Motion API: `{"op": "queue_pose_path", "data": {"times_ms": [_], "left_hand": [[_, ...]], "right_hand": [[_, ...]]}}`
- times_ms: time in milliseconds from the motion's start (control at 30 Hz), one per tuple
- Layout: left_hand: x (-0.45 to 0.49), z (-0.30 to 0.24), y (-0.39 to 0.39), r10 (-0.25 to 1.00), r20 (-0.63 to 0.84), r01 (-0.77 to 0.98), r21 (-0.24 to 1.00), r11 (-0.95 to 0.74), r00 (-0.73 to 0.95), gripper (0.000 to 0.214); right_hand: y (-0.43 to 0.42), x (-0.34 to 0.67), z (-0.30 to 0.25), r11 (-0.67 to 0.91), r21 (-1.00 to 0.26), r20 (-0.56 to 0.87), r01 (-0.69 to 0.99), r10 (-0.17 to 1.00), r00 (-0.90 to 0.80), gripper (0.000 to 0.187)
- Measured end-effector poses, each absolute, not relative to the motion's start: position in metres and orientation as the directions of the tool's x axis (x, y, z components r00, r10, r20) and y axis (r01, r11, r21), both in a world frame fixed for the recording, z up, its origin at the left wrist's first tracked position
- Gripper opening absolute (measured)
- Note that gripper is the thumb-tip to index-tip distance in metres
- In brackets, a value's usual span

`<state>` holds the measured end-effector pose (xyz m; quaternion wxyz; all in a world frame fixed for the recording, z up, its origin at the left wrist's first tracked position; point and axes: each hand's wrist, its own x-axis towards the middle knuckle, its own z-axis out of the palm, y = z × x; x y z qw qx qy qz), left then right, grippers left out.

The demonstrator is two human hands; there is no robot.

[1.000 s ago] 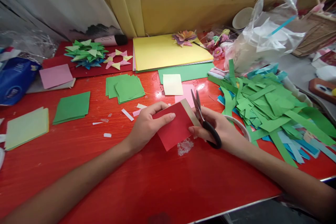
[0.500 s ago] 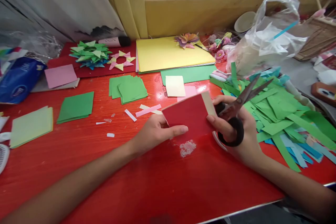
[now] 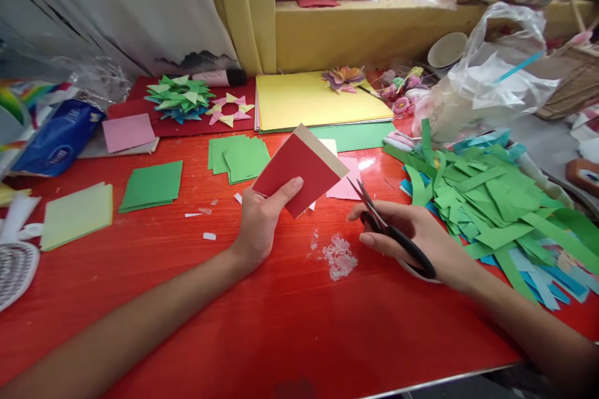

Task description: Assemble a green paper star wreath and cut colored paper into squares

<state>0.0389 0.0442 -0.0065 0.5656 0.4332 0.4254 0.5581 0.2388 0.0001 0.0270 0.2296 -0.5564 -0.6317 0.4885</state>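
Note:
My left hand [image 3: 262, 218] pinches a red sheet of paper [image 3: 292, 165] by its lower left side, thumb on top. A tan strip [image 3: 324, 149] runs along the sheet's upper right edge. In my right hand [image 3: 421, 230] are scissors with black handles [image 3: 407, 246], their blades pointing up and left, close to the sheet's right corner but apart from it. Behind the red sheet a cream paper [image 3: 330, 144] is partly hidden, and a pink paper [image 3: 346, 181] lies to its right. A whitish rough patch [image 3: 339, 259] marks the table below the hands.
Green and blue paper strips [image 3: 496, 199] are heaped on the right. Green squares [image 3: 246, 159] and pale yellow squares [image 3: 77, 215] lie on the red table [image 3: 234, 336]. Folded paper stars [image 3: 180, 96], a yellow paper stack [image 3: 304, 103] and a plastic bag [image 3: 496, 81] stand at the back.
My right hand has let go of the red sheet and drawn back, and the scissors now point up-left towards it. My left hand has turned the sheet to a slant.

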Motion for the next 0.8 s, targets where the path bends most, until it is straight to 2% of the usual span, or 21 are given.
{"op": "queue_pose_path", "data": {"times_ms": [233, 433, 600, 800], "left_hand": [[0.040, -0.006, 0.041, 0.999, 0.018, -0.279, 0.960, -0.003, 0.050, 0.012], [0.040, -0.006, 0.042, 0.999, 0.013, -0.262, 0.965, 0.001, 0.050, 0.015], [0.039, -0.004, 0.044, 0.999, 0.043, -0.268, 0.962, -0.048, -0.022, 0.014], [0.041, -0.003, 0.040, 0.999, 0.008, -0.178, 0.984, 0.001, 0.051, 0.015]], "right_hand": [[-0.002, 0.232, 0.036, -0.205, -0.830, -0.361, 0.519, 0.907, -0.218, 0.025], [-0.001, 0.241, 0.028, -0.155, -0.806, -0.335, 0.572, 0.915, -0.224, 0.025], [0.000, 0.242, 0.025, -0.144, -0.795, -0.338, 0.589, 0.912, -0.234, 0.023], [0.001, 0.235, 0.029, -0.186, -0.835, -0.349, 0.519, 0.906, -0.238, 0.024]]}}
